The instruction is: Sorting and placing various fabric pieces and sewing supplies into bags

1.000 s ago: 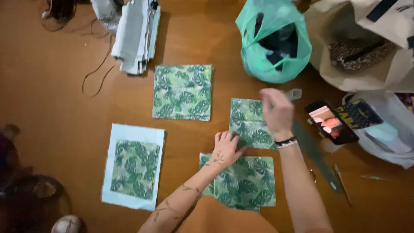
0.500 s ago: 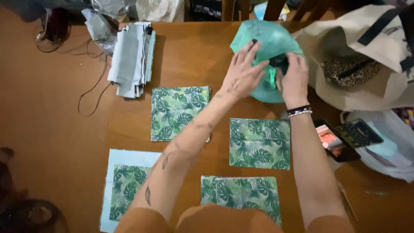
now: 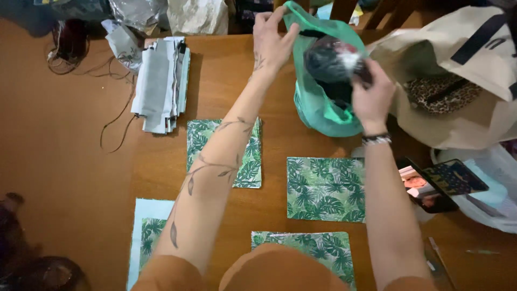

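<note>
Gripping the rim of the thin green plastic bag (image 3: pixel 323 108), the left hand (image 3: pixel 272 40) holds it open; the right hand (image 3: pixel 371 97) grasps a dark wrapped bundle (image 3: pixel 331 62) at the mouth, directly right of the left hand.

Bare forearms, a leafy vine tattoo along the left arm (image 3: pixel 207 178), a beaded bracelet (image 3: pixel 376 139) on the right wrist.

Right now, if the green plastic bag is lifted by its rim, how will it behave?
The green plastic bag is probably floppy: its wall folds where the left hand holds the rim. It likely sags, since the right hand grips a dark bundle there.
</note>
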